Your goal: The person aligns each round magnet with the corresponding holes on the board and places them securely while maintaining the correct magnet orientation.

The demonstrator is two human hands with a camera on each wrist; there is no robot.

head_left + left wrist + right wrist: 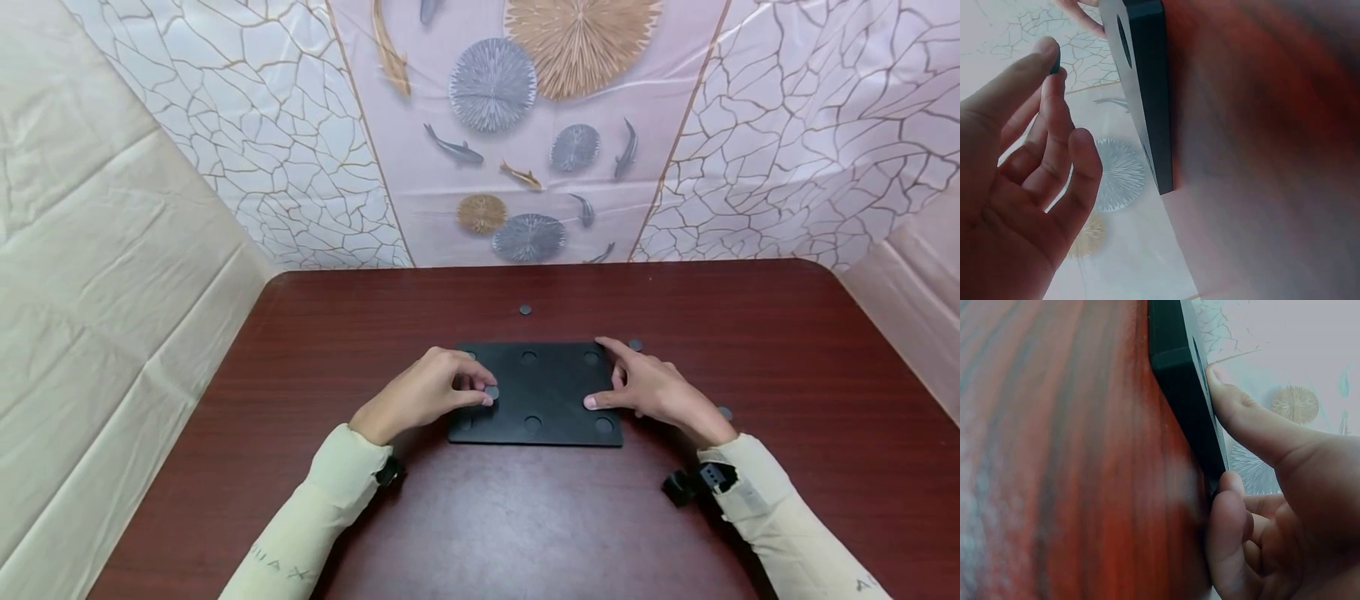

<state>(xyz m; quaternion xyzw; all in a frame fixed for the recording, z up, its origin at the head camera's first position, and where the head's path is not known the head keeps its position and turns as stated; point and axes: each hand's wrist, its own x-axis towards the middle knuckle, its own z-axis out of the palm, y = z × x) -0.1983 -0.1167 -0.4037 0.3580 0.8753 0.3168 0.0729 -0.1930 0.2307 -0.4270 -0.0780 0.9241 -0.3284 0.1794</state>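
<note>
A black rectangular board (551, 387) with several shallow round recesses lies flat on the table. Over its left part, my left hand (433, 390) pinches a small grey disc (492, 392) between thumb and fingertips. The left wrist view shows that disc (1055, 62) edge-on, held apart from the board (1150, 94). My right hand (651, 385) holds the board's right side, its thumb on the top face and the index finger at the far right corner. In the right wrist view, the other fingers (1229, 528) are curled by the board's edge (1188, 406).
One loose grey disc (525, 309) lies beyond the board. Another disc (636, 344) is just past the right hand, and a third (724, 412) sits by the right wrist, partly hidden. The dark red table (480, 517) meets a patterned cloth backdrop (525, 150) at the back.
</note>
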